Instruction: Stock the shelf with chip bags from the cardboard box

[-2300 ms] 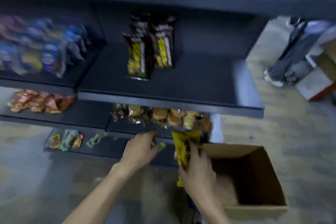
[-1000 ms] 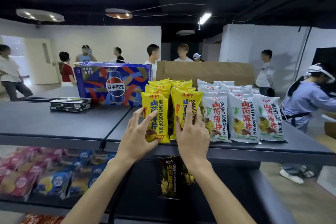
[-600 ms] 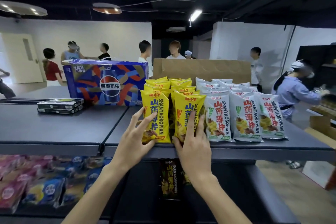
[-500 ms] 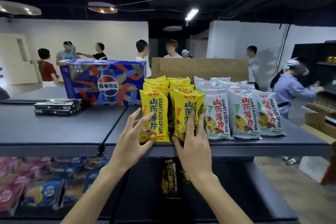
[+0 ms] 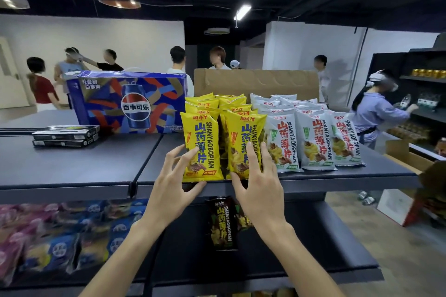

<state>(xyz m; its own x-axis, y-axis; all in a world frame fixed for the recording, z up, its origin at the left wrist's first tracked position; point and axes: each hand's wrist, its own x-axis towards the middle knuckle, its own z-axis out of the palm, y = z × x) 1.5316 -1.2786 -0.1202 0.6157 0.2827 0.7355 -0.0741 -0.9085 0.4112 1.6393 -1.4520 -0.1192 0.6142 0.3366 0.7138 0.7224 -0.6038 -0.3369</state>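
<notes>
on the dark grey top shelf (image 5: 72, 171), two rows of yellow chip bags (image 5: 201, 147) stand upright at the near edge. the left hand (image 5: 172, 188) touches the left front bag with spread fingers; the right hand (image 5: 259, 188) lies flat, fingers straight, against the right front yellow bag (image 5: 243, 142).

Room was dim under a dark ceiling; one fluorescent tube (image 5: 242, 11) glared. Lower-left packets (image 5: 48, 236) were blurred; edges bowed, wide-angle.

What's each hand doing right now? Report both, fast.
Left hand: open, fingers spread, fingertips touching the left front yellow chip bag.
Right hand: open, straight fingers pressing the right front yellow chip bag.
</notes>
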